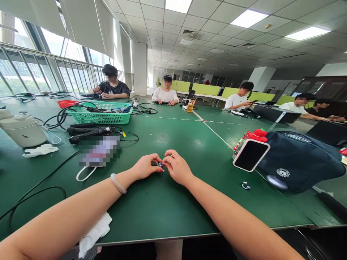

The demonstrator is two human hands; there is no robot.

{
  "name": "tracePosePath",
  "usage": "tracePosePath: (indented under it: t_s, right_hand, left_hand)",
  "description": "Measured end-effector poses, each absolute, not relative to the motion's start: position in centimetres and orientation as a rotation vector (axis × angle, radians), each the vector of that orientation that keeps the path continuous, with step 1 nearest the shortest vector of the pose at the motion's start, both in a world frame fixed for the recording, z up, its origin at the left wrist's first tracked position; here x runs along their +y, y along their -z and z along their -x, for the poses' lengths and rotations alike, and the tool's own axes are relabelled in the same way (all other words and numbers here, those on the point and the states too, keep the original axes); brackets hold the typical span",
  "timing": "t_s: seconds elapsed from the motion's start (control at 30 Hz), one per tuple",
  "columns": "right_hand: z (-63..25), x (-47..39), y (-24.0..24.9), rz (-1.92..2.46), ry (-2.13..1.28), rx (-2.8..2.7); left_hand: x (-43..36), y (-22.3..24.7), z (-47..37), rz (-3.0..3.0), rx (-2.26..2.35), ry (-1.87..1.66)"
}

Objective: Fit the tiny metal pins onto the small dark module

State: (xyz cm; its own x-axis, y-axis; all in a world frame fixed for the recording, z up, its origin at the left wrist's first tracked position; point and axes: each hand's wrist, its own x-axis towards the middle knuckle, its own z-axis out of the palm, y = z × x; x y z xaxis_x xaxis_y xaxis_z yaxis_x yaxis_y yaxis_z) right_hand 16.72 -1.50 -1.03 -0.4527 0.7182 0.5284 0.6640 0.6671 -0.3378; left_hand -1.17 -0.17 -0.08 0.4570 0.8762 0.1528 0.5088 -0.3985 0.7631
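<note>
My left hand [145, 167] is closed in a pinch around a small black-and-white patterned thing [159, 164], just over the green table [151, 209]. Fingers of my right hand [177, 169] are pinched against the same thing from the other side. What exactly it is cannot be made out, since the fingertips cover part of it. A tiny pale speck shows just below the fingertips. Off to the right on the table lies a small dark ring-like thing with white marks [246, 185].
At left are a green basket [108, 117] with cables, black handheld devices [90, 133], a blurred pouch [100, 151] and a beige bottle [24, 128]. At right, a phone [251, 155] leans by a navy bag [303, 159]. Tissue [96, 231] lies under my left forearm. Several people sit around.
</note>
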Motion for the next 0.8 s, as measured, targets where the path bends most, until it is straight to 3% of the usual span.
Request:
tracePosePath:
  t_s: [0.3, 0.57, 0.8]
  right_hand:
    - [-16.9, -1.2, 1.3, 1.051, -0.086, -2.263]
    - [-19.1, -1.4, -0.4, 1.227, -0.113, -1.802]
    - [-17.6, -1.6, 1.3, 1.222, -0.183, -2.379]
  left_hand:
    - [0.0, 0.0, 1.2, -2.118, 1.147, -0.68]
    - [1.0, 1.0, 1.8, -2.044, 1.437, -0.723]
    - [1.1, 1.1, 1.9, -2.08, 1.422, -0.743]
